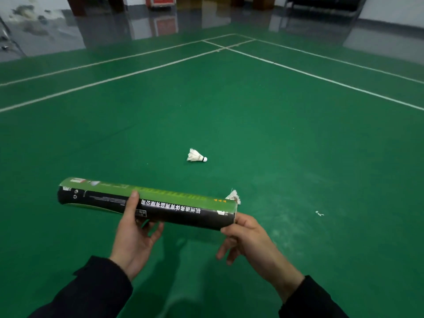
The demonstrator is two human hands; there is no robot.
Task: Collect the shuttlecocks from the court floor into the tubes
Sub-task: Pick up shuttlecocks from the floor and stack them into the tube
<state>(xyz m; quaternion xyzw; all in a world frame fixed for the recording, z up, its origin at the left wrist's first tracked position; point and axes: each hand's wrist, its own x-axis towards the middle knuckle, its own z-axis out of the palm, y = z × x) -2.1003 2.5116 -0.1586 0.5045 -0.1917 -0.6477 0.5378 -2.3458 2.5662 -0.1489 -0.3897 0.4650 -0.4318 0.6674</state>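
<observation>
l hand [135,228] grips tube [146,203] (open floor [275,145] ahead)

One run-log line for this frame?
left hand: grips tube mid-body | right hand: at tube's open end, feathers protruding | shuttlecock: on court floor, uncollected

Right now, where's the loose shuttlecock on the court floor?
In the head view the shuttlecock lies on its side on the green floor near the centre, just beyond the tube held in both hands, cork pointing right.
</observation>
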